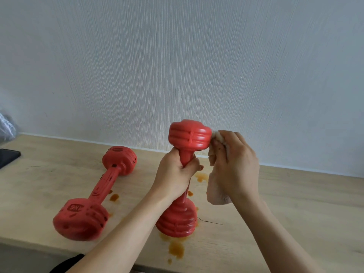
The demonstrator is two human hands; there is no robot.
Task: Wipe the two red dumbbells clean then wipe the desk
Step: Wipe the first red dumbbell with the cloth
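Upright dumbbell [185, 174] gripped at handle by left hand [175, 174], fingers wrapped tight; lower head resting on stained desk [295, 203]. Cloth [216, 174] clutched in right hand [236, 164], pressed against upper head. Second dumbbell [98, 192] lying on desk, left.

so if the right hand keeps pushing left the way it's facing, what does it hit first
The cloth it holds already presses the upright dumbbell's top head, so the right hand would meet that head first. Depth looks aligned.
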